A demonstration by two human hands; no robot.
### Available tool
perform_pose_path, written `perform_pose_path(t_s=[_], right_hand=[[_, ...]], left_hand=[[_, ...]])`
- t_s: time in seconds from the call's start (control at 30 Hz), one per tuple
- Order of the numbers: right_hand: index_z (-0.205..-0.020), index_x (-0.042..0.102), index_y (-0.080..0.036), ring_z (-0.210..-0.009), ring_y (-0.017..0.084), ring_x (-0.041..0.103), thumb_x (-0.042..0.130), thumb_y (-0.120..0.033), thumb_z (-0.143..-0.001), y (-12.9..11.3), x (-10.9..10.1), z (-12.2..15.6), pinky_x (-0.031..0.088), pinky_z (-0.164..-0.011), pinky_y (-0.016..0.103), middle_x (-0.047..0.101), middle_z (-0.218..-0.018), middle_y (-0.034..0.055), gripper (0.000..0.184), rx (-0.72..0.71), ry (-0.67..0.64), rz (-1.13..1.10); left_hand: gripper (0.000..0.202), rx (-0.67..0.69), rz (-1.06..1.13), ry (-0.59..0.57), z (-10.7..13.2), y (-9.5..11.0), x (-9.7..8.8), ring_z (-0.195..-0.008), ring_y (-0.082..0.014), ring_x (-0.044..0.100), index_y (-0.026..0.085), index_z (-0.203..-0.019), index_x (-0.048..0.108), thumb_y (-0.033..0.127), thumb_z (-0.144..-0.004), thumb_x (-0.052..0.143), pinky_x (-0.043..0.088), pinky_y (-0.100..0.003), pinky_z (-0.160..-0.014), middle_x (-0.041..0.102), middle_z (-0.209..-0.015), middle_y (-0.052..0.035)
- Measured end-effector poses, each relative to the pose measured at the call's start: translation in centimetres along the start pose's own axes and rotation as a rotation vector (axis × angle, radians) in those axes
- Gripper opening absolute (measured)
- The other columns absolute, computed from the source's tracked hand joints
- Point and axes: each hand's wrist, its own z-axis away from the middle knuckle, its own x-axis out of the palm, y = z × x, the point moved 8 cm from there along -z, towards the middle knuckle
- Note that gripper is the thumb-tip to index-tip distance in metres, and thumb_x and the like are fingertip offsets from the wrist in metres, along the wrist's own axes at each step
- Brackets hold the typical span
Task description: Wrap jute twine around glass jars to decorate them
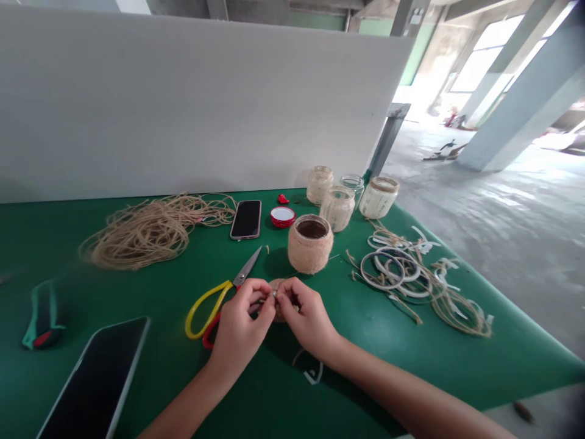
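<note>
My left hand point(242, 320) and my right hand point(308, 314) meet near the front middle of the table, thumbs and forefingers pinched together. Between the fingertips shows a small whitish bit, too small to name. Just under the fingers is a round tan piece point(277, 316), mostly hidden by the hands. Right behind them stands a jar wrapped in tan twine point(311, 255), upright and without a lid. Scissors point(247, 268) with one yellow and one red handle lie beside my left hand, blades closed and pointing away. A curled white strip point(313, 376) lies below my right wrist.
On the green table point(183, 378) are a twine heap point(146, 235), a phone point(245, 219), a red-rimmed lid point(283, 217), several jars point(338, 208) at the back, tape rings with scraps point(388, 271), a tablet point(98, 378) and a green-handled tool point(43, 317). A white panel point(196, 103) stands behind.
</note>
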Motion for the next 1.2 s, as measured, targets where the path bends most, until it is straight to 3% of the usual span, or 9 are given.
perform_pose_path(t_s=[0.33,0.67,1.2], right_hand=[[-0.08,0.049,-0.018,-0.072,0.012,0.054,0.043,-0.016,-0.082,-1.9,0.1,0.1,0.045,-0.065,0.023,0.058,-0.077,0.0024,0.007,-0.26,-0.032,0.25],[-0.078,0.046,-0.018,-0.067,0.013,0.053,0.041,-0.015,-0.084,-3.5,0.8,0.4,0.047,-0.061,0.023,0.056,-0.074,0.0044,0.008,-0.494,-0.056,0.379],[-0.079,0.047,-0.018,-0.065,0.013,0.053,0.04,-0.017,-0.084,-3.1,0.9,0.5,0.046,-0.059,0.024,0.055,-0.072,0.0035,0.009,-0.453,-0.038,0.414]], left_hand=[[0.009,-0.059,0.061,-0.039,0.0,-0.4,0.1,-0.067,-0.0122,0.059,0.019,-0.081,0.046,0.023,-0.076,0.052,0.046,-0.018,-0.056,0.056,-0.071,0.0023],[0.009,-0.057,0.059,0.009,0.1,-0.7,-0.1,-0.059,-0.0098,0.053,0.019,-0.075,0.042,0.016,-0.074,0.05,0.042,-0.018,-0.053,0.053,-0.066,0.0046],[0.01,-0.059,0.044,0.035,0.1,-0.8,-0.3,-0.061,-0.0117,0.055,0.019,-0.075,0.042,0.016,-0.073,0.051,0.044,-0.02,-0.054,0.053,-0.066,0.0042]])
